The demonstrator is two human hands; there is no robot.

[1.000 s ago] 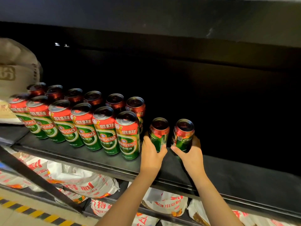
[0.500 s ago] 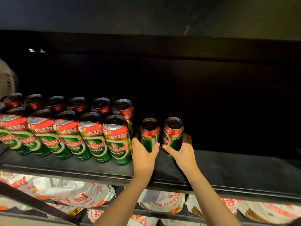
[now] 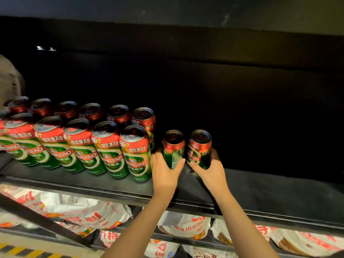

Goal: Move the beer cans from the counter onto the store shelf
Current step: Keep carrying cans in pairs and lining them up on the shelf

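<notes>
1. While both arms reach over the front edge of the dark shelf [image 3: 260, 194], each hand wraps around one beer can, and the two cans stand side by side on the shelf board, upright as far as the wide lens shows.
2. Left hand [image 3: 164, 172] grips the left can [image 3: 173, 148]; its thumb lies across the can's front and its fingers are hidden behind the can.
3. Right hand [image 3: 212, 171] grips the right can [image 3: 200, 148]; only the thumb and fingertips at the can's far side show.
4. Just left of the left can stands the double row of stocked cans [image 3: 104, 146]; the back row is mostly hidden by the front one, and the row's far end is cut off at the frame edge.
5. Behind the held cans the shelf recess is too dark to make out.
6. Below the shelf lie white printed sacks [image 3: 81, 213], partly covered by the shelf edge.
</notes>
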